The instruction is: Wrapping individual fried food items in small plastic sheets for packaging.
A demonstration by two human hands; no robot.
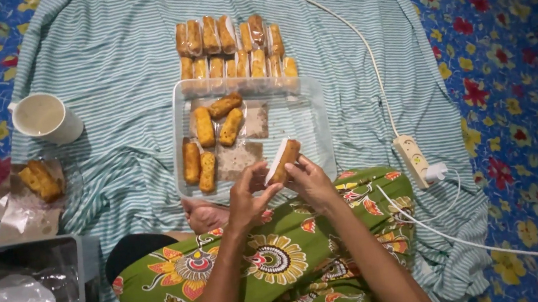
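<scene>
Both hands meet just above a lap draped in green floral cloth (274,263), at about 6 o'clock in the view. Fingers of the left hand (245,198) and the right hand (312,181) pinch one golden-brown fried roll (285,158) between them, with a thin white wrapper sheet (275,161) lying against its left side; the roll is held tilted over the near right corner of a clear rectangular plastic tray (314,109). Inside that tray, five more unwrapped fried rolls (204,126) lie toward its left half on squares of brown paper (240,155), while the right half is bare. At 12 o'clock, touching the tray's far rim, two rows of wrapped rolls (231,48) sit on the teal-and-white striped cloth (114,67). At 9 o'clock stands a white ceramic mug (46,118), its contents unclear. Below it, toward 8 o'clock, two rolls rest on crumpled brown paper (22,213). At 7 o'clock a grey plastic bin (78,271) holds crumpled clear and white wrappers. At 3 o'clock lies a white power strip (412,159) with cords.
</scene>
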